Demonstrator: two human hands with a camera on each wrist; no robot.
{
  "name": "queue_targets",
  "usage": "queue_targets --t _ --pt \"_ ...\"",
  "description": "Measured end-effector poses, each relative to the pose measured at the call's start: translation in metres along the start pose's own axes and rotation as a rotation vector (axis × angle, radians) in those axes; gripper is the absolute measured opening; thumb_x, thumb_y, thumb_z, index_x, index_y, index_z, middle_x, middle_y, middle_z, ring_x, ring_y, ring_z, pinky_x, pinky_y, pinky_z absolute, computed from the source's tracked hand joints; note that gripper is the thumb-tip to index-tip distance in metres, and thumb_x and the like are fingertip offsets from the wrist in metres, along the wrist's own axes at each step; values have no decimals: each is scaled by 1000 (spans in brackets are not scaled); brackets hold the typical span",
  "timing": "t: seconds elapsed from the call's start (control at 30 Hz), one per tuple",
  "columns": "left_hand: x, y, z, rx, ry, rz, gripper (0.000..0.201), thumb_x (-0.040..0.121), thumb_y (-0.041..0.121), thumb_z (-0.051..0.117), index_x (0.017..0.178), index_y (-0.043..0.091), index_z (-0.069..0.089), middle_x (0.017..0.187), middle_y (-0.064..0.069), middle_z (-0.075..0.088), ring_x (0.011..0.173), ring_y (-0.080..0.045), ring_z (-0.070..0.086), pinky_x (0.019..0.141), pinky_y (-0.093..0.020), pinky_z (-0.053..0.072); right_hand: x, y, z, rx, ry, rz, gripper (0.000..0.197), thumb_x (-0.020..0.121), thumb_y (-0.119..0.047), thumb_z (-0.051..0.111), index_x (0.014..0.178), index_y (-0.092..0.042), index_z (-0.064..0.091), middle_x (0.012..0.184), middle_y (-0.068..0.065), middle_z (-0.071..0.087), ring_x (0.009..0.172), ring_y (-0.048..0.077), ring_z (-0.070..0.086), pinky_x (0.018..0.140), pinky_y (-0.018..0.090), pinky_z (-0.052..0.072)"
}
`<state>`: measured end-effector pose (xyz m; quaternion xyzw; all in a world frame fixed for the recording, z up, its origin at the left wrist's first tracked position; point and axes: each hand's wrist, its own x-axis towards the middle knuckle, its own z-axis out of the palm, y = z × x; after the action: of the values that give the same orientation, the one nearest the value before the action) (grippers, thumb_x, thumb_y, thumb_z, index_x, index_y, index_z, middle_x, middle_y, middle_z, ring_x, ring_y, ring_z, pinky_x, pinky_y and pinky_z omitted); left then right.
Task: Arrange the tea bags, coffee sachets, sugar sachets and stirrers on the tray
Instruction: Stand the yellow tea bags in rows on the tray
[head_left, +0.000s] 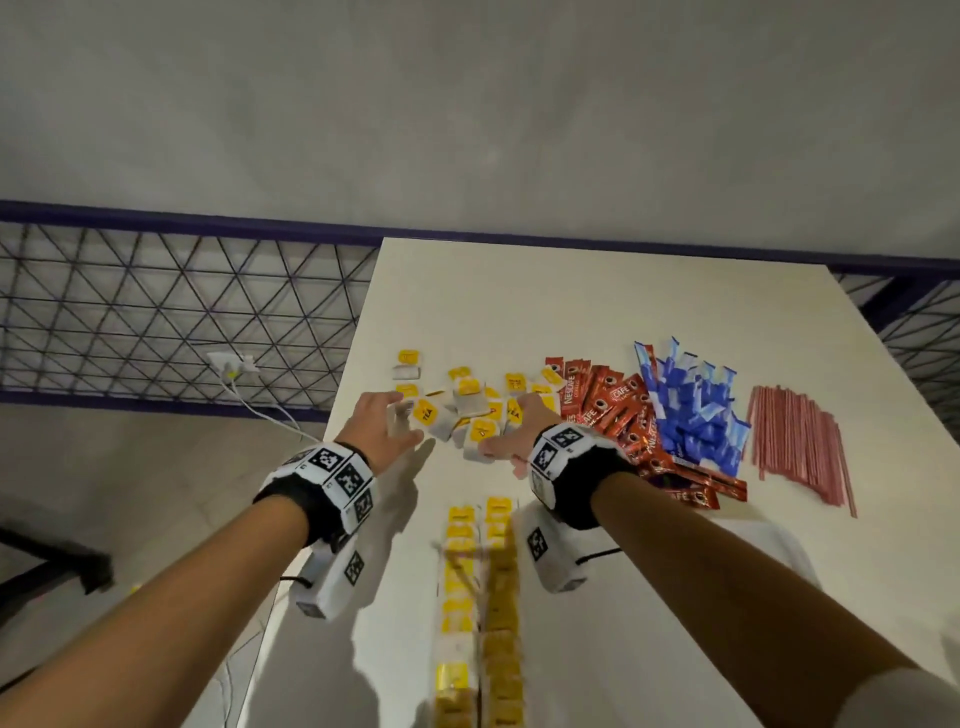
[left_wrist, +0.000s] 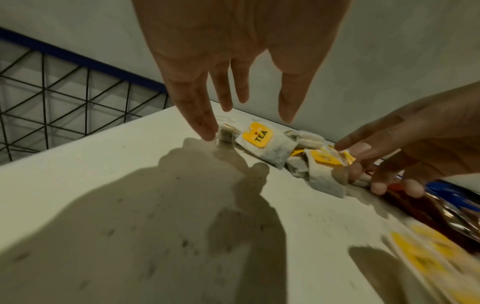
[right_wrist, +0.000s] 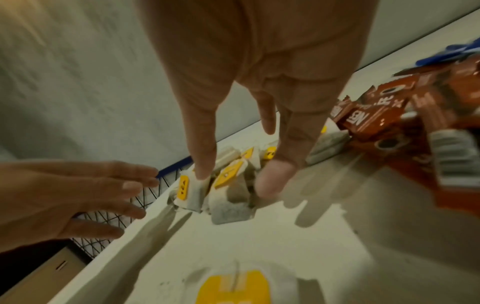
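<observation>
A loose pile of tea bags (head_left: 467, 410) with yellow tags lies mid-table. My left hand (head_left: 402, 421) hovers at the pile's left edge with its fingers straight and spread (left_wrist: 246, 115), one fingertip (left_wrist: 207, 133) touching a small tea bag. My right hand (head_left: 511, 421) reaches into the pile's right side, and its thumb and forefinger (right_wrist: 236, 176) stand apart on either side of a tagged tea bag (right_wrist: 228, 174). Two neat rows of tea bags (head_left: 483, 587) run toward me. Further right lie red coffee sachets (head_left: 613, 410), blue sugar sachets (head_left: 696, 410) and pink stirrers (head_left: 795, 441).
The white table (head_left: 571, 301) ends just left of my left hand. Beyond that edge are a wire mesh fence (head_left: 156, 312), a wall socket with a white cable (head_left: 234, 364) and a cardboard box (right_wrist: 39, 277) on the floor. A grey wall stands behind.
</observation>
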<state>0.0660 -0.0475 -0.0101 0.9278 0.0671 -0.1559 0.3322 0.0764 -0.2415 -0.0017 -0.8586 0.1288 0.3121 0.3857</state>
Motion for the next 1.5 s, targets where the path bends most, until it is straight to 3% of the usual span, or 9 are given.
queue_targets --t 0.13,0.3,0.43,0.53,0.63,0.83,1.03,1.27,1.5 --pt "25 2 0 73 -20 -35 67 83 24 67 140 11 36 141 -14 30 131 -30 37 106 -30 29 17 -8 9 -75 19 31 94 78 -38 69 148 -18 10 147 15 34 128 37 43 99 50 42" --pt "35 5 8 191 -36 -45 58 82 33 66 134 17 45 137 -9 32 128 -31 33 106 -29 27 28 -13 7 -214 76 -6 78 85 -27 65 146 -7 19 150 12 28 136 28 32 103 35 36" --pt "35 8 15 291 -62 -6 53 83 41 62 128 15 50 133 -8 35 121 -32 31 104 -32 28 27 -11 7 -148 90 -41 65 85 -28 65 140 -10 36 139 8 43 125 26 45 97 34 44" --pt "33 9 19 275 -51 15 50 82 40 64 124 15 53 131 -7 37 120 -31 31 102 -33 30 25 -7 3 -47 98 -74 21 83 -28 67 96 -16 54 97 1 47 89 18 47 64 24 45" --pt "27 12 21 191 -23 53 41 80 35 69 112 13 57 126 -5 43 119 -30 35 97 -31 29 21 -3 -1 49 123 -90 31 81 -24 69 66 -21 42 68 -6 44 65 16 45 56 24 38" --pt "16 18 19 -30 40 122 25 75 25 74 75 24 49 112 8 57 117 -18 41 93 -26 31 8 2 -11 187 58 -109 32 82 -15 67 66 -17 40 60 2 39 57 16 41 65 34 40" --pt "12 21 10 -544 26 -41 38 69 13 75 60 21 40 75 4 51 74 -16 48 70 -26 38 0 10 -26 270 129 -107 18 83 -19 66 86 -15 49 71 -2 48 56 13 56 64 30 53" --pt "-8 32 -3 -1159 -129 -186 24 83 -15 38 88 9 43 79 -13 63 56 -19 67 57 -30 57 -29 -2 -41 457 39 -181 21 85 -9 63 104 -6 55 90 11 56 74 25 57 74 37 53" --pt "-54 46 -4 -1240 -402 -230 23 89 18 38 86 9 59 72 -8 64 54 -19 64 54 -28 56 -71 -23 -18 474 -217 -255 10 87 -7 60 95 -11 59 88 6 62 63 13 64 55 23 55"
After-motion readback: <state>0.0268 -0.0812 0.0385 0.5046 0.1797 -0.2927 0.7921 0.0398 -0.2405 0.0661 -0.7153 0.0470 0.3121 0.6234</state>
